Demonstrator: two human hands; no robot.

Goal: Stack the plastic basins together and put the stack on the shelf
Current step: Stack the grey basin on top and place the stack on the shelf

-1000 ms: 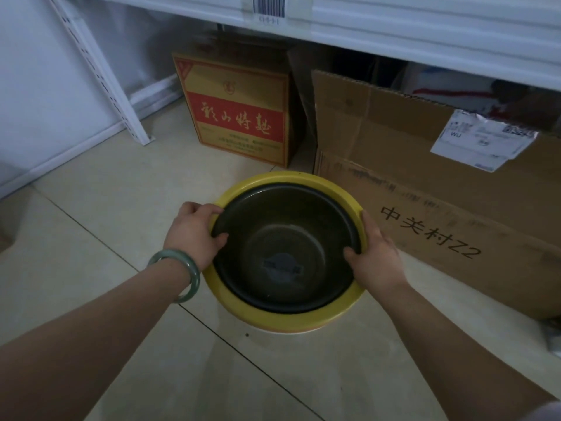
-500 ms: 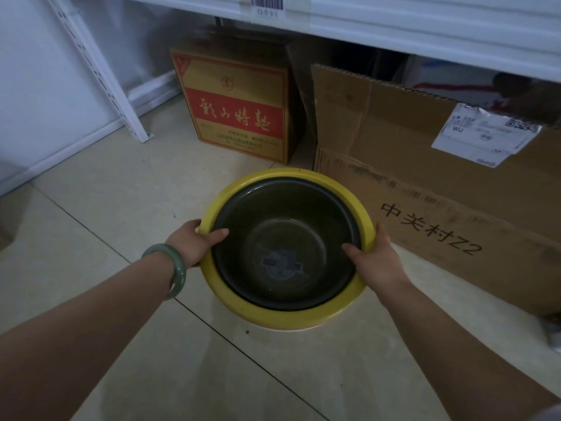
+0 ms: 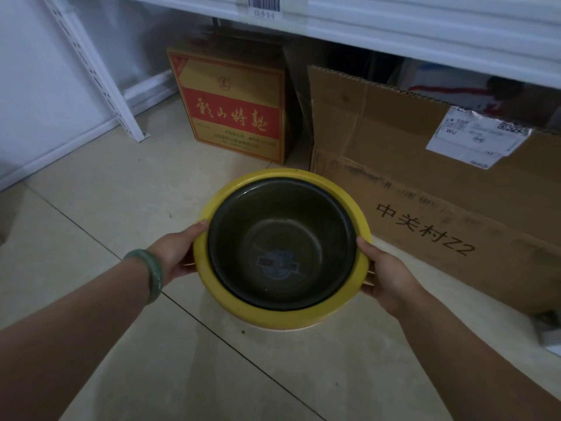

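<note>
Two basins are nested: one dark basin (image 3: 282, 238) sits inside one yellow basin (image 3: 361, 226), whose rim rings it all round. The pair is held above the tiled floor (image 3: 121, 208), in front of the white shelf (image 3: 394, 28) edge at the top of view. The left hand (image 3: 176, 253) grips the yellow rim on its left side, fingers (image 3: 197, 230) clamped on it, a green bangle (image 3: 151, 275) on that wrist. The right hand (image 3: 388, 278) clamps the rim on the opposite side. Beneath the shelf stand two cartons: one red-and-gold box (image 3: 233, 113) and one larger plain cardboard box (image 3: 425, 177) with one white label (image 3: 476, 138)
</note>
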